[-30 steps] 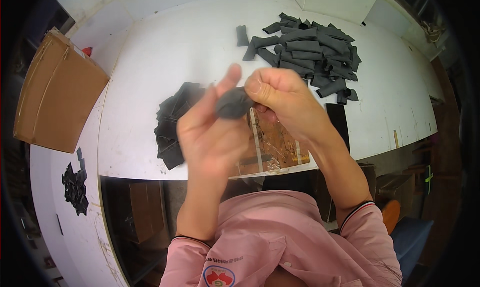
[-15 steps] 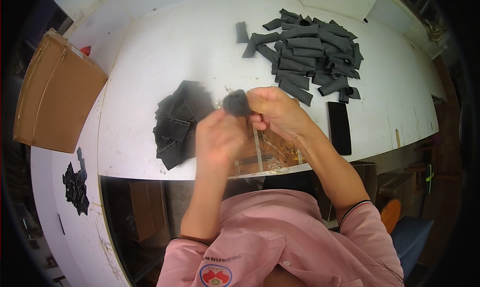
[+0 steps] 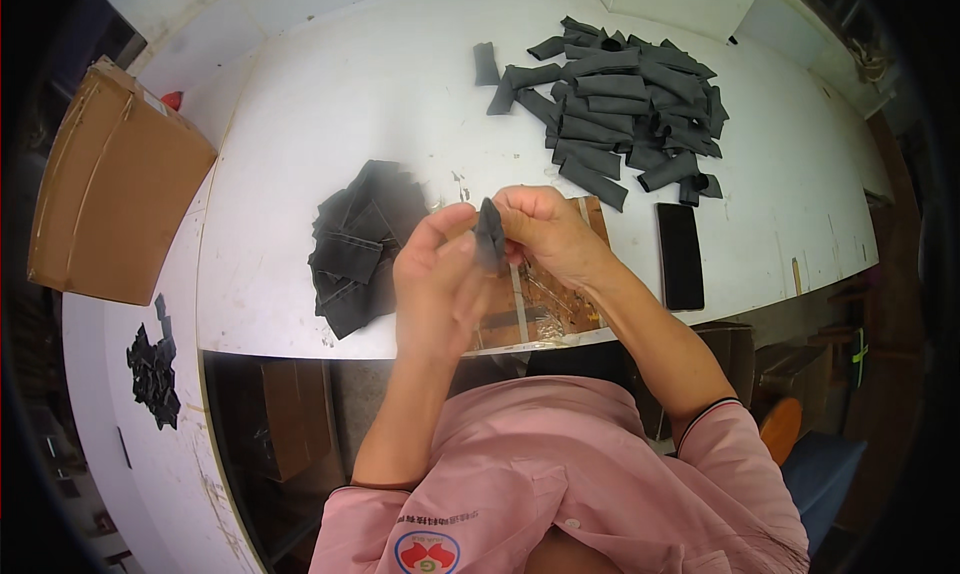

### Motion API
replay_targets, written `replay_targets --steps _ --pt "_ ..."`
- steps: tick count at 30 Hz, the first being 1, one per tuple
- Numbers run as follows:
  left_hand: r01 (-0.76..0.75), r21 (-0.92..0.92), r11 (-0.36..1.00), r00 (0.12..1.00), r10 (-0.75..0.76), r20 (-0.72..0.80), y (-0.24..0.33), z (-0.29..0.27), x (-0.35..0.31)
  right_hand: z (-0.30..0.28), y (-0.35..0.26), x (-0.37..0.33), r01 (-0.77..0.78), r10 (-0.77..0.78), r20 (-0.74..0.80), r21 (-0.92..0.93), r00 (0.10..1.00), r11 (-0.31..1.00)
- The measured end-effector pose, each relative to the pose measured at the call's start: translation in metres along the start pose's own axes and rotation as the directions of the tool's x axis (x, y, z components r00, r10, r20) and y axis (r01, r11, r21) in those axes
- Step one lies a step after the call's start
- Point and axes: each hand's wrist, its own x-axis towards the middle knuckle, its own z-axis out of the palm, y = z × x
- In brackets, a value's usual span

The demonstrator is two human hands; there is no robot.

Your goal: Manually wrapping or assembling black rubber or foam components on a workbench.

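Observation:
A small dark grey fabric piece (image 3: 489, 236), folded narrow, stands upright between my two hands above the near part of the table. My right hand (image 3: 550, 236) pinches it from the right, its thumb and forefinger on the cloth. From the left, the fingers of my left hand (image 3: 437, 279) bend around its edge; that hand is somewhat blurred, and its lower fingers are partly hidden. Just beyond my left hand lies a heap of flat, stitched dark fabric pieces (image 3: 350, 244). Under my hands is a brown board (image 3: 590, 292) with clear tape across it.
A big pile of dark grey fabric tubes (image 3: 610, 99) lies at the far right, with one tube (image 3: 485, 64) apart. A black phone (image 3: 680, 257) rests right of the board. At left stand a cardboard box (image 3: 120, 189) and, nearer, more dark scraps (image 3: 153, 379) on a side table.
The fabric piece has turned from broad to narrow and upright, slightly lower between my hands. My left fingers have spread a little and shifted around it. The piles look unchanged.

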Motion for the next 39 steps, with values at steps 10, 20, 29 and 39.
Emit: replay_targets --steps 10,20,29,39 --pt "0.25 -0.305 0.919 0.959 -0.191 0.21 0.001 -0.003 0.008 -0.003 -0.003 0.007 -0.149 0.15 0.031 -0.045 0.988 0.988" --pt "-0.621 0.701 0.352 0.75 0.526 0.401 0.01 0.003 0.012 0.002 -0.022 -0.016 0.157 -0.26 -0.192 -0.429 0.947 0.889" --pt "-0.601 0.569 0.561 0.755 0.632 0.175 -0.009 -0.01 0.006 0.007 -0.021 -0.017 0.326 -0.411 0.302 -0.945 0.86 -0.012" --pt "-0.416 0.378 0.827 0.895 0.299 0.33 0.013 0.014 0.015 0.002 -0.013 -0.022 0.265 -0.353 0.187 -0.946 0.917 0.187"
